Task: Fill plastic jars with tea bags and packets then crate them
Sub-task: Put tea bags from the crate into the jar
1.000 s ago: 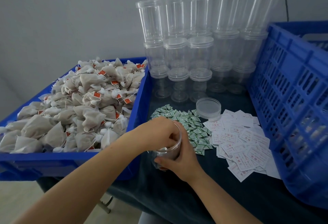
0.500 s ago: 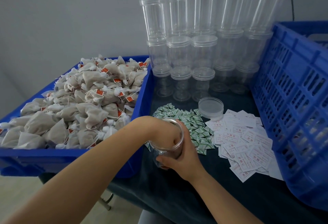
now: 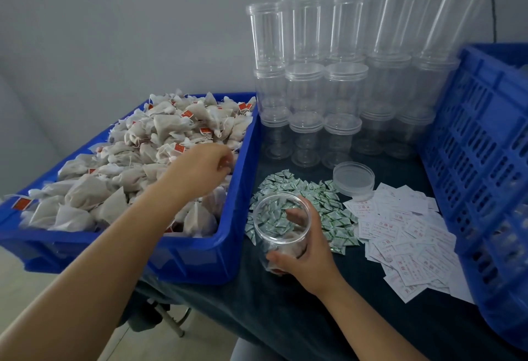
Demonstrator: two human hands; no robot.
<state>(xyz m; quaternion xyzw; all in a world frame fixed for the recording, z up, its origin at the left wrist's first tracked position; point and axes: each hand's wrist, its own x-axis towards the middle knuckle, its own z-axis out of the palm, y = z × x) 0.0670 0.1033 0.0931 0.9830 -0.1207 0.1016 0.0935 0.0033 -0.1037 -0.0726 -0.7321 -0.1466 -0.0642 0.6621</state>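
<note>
Head view: right hand, lower centre, grips an open jar, fingers wrapped round its wall. At most a few tea bags seem to lie at its bottom, so I judge filling barely begun. Left hand, centre left, hovers over the tea bags heaped in the blue tray, fingers curled; whether it pinches one I cannot tell. Right of the jar lie green packets, white slips and 1 loose lid. Empty jars stack at upper centre. Crate at right edge; its contents are unclear. Packets, lid and crating remain.
</note>
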